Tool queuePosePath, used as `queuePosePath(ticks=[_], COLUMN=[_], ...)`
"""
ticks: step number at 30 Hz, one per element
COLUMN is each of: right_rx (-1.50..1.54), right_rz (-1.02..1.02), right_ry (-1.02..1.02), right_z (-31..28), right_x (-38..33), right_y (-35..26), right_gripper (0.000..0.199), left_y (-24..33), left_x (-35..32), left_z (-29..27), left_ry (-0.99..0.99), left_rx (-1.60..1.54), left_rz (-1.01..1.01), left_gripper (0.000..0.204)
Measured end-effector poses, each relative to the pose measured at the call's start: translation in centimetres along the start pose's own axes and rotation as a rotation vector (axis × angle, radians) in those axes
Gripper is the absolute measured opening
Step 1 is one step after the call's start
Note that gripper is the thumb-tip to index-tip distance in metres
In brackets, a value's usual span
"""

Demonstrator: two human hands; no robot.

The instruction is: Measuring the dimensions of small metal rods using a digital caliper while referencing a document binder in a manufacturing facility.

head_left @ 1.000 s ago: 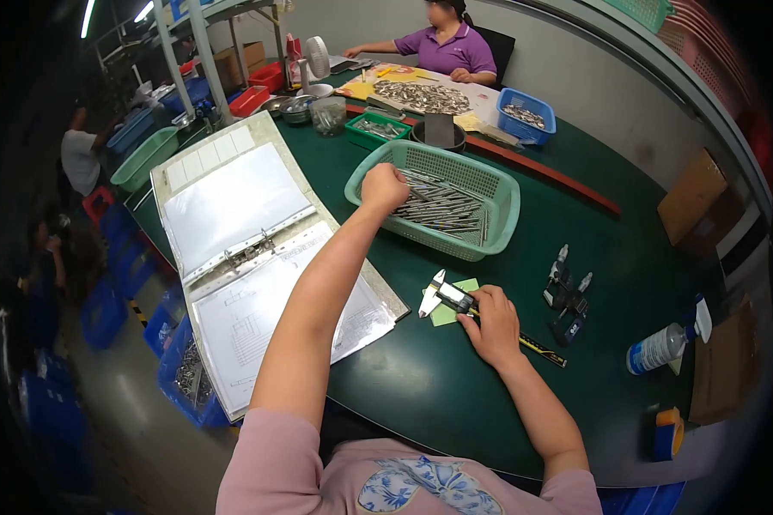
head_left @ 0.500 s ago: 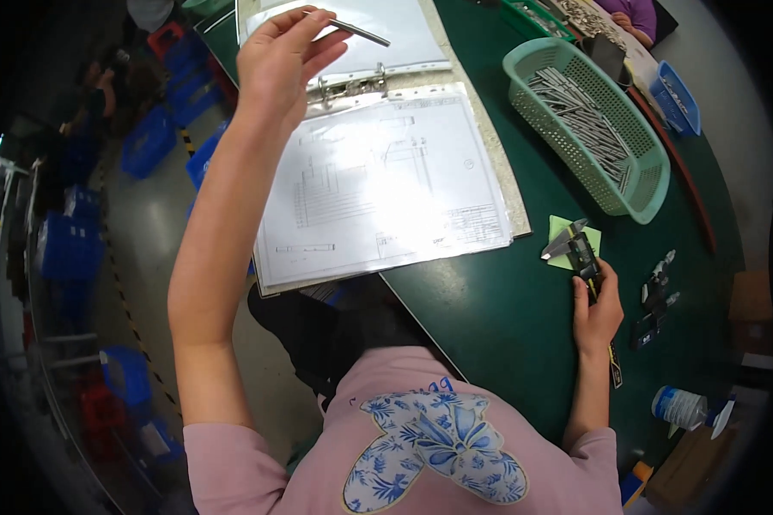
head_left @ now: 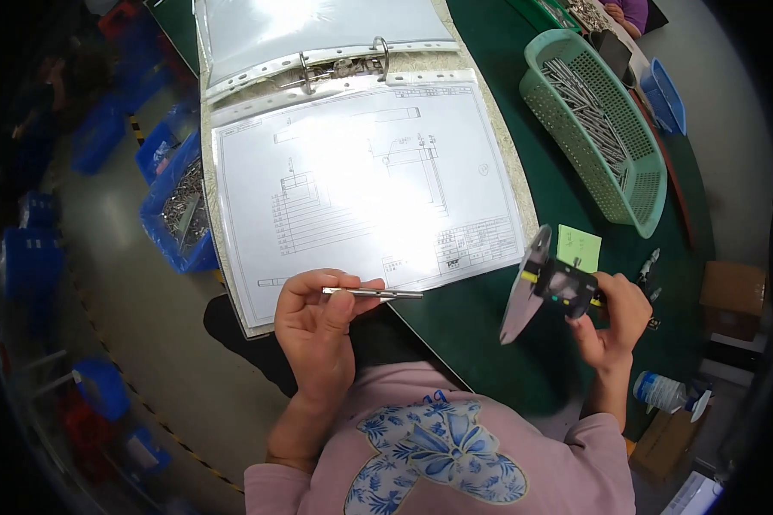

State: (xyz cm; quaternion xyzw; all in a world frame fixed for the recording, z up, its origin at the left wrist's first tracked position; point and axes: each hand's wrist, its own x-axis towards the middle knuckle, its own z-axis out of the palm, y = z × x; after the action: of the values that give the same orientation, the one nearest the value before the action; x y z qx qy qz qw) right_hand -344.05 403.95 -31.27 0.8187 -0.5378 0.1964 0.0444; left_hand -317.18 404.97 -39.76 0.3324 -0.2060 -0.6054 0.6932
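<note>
Between the thumb and fingers of my left hand [head_left: 318,335] is a thin metal rod [head_left: 395,293], held nearly level over the lower edge of an open ring binder [head_left: 514,184]. A technical drawing [head_left: 361,189] in a clear sleeve lies in the binder, partly washed out by glare. My right hand [head_left: 614,318] grips a black digital caliper [head_left: 569,287] by its body, raised above the green table. The caliper's jaws [head_left: 524,292] point left toward the rod, with a gap between the two. Whether the jaws are apart is hard to make out.
A pale green basket [head_left: 653,189] with many metal rods [head_left: 588,116] stands at the far right. A yellow-green note [head_left: 580,245] lies on the table behind the caliper. A bottle [head_left: 661,392] is at the right. Left of the table is a blue bin [head_left: 159,225] of metal parts.
My left hand has come down from above the binder's top with the rod, near my body. My right hand has lifted the caliper off the table and turned its jaws leftward.
</note>
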Motion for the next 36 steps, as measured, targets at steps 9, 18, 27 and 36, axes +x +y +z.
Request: queuePosePath(ticks=[9,18,27,36], right_rx=[0.017,0.062,0.155,0.123], right_rz=[-0.023,-0.111,0.036,-0.07], right_ry=[-0.021,-0.07,-0.142,-0.114], right_z=[4.3,7.8,7.8,8.3], right_x=[3.9,5.3,5.0,5.7], right_y=[0.2,-0.3,-1.0,-2.1], right_gripper=[0.038,0.036,0.045,0.053], left_y=[1.5,3.0,3.2,3.1], left_x=[0.9,0.9,0.8,0.0], left_z=[-1.4,-2.9,-3.6,-3.4], left_ry=[0.16,0.243,0.263,0.162], left_rx=[0.196,0.28,0.2,0.138], left_rz=[-0.091,-0.127,-0.12,-0.133], left_gripper=[0.016,0.017,0.017,0.018])
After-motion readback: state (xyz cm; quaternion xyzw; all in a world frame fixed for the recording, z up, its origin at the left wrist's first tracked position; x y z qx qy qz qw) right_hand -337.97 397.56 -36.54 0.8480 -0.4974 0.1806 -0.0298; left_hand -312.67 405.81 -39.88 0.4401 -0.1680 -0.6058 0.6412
